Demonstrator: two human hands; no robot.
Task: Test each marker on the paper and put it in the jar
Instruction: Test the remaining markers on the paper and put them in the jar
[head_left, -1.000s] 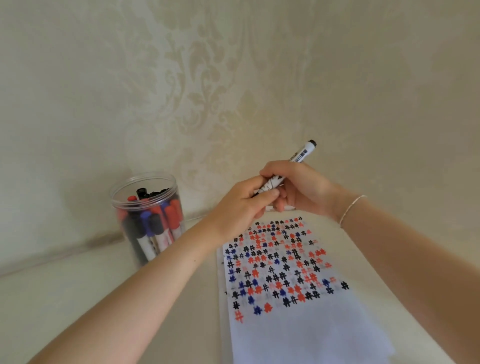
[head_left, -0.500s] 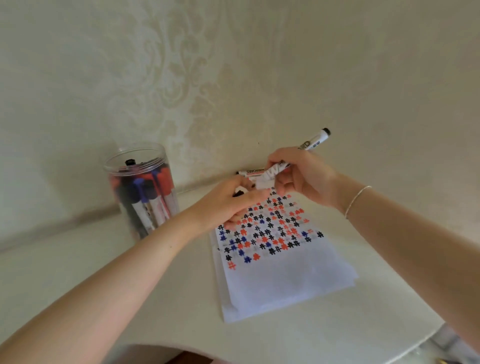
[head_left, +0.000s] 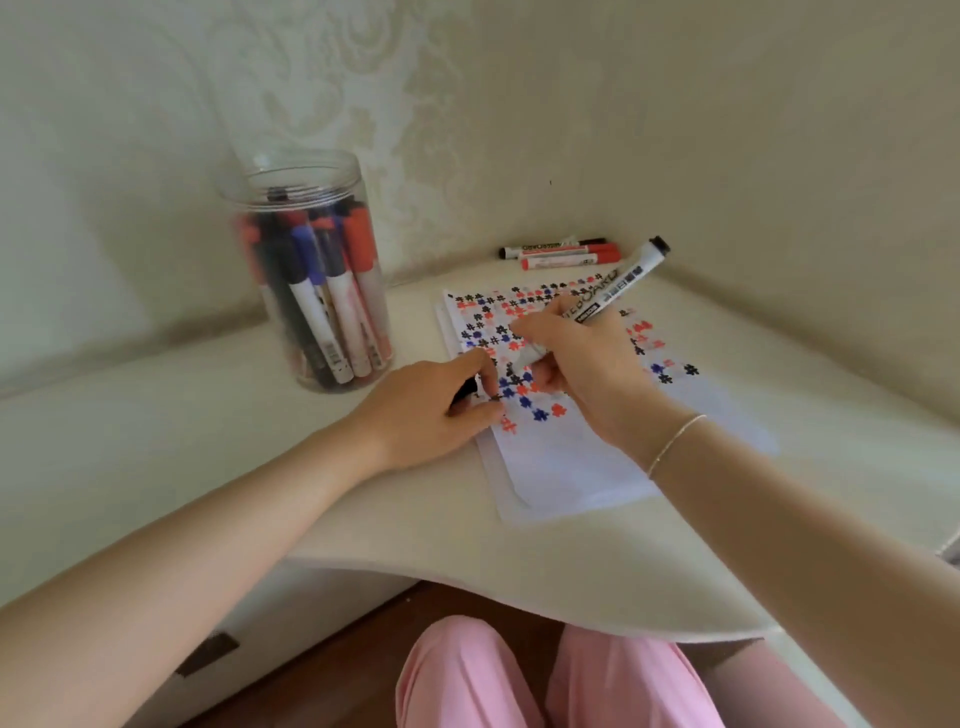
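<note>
My right hand (head_left: 582, 364) grips a white marker with black ends (head_left: 623, 283), its tip down on the paper (head_left: 561, 457). The sheet is covered with black, red and blue hash marks. My left hand (head_left: 431, 410) rests on the paper's left edge and holds the black cap (head_left: 466, 389) in curled fingers. A clear plastic jar (head_left: 311, 270) holding several markers stands upright to the left. Two more markers, one black (head_left: 550, 248) and one red (head_left: 571, 258), lie by the wall behind the paper.
The cream table (head_left: 208, 441) sits in a corner between two wallpapered walls. Its curved front edge runs close to my pink-trousered legs (head_left: 519, 675). A dark wooden floor shows below.
The cap has come off and stayed in my left hand. Both hands dropped to the paper and the marker tip now touches it. The camera tilted downward.
</note>
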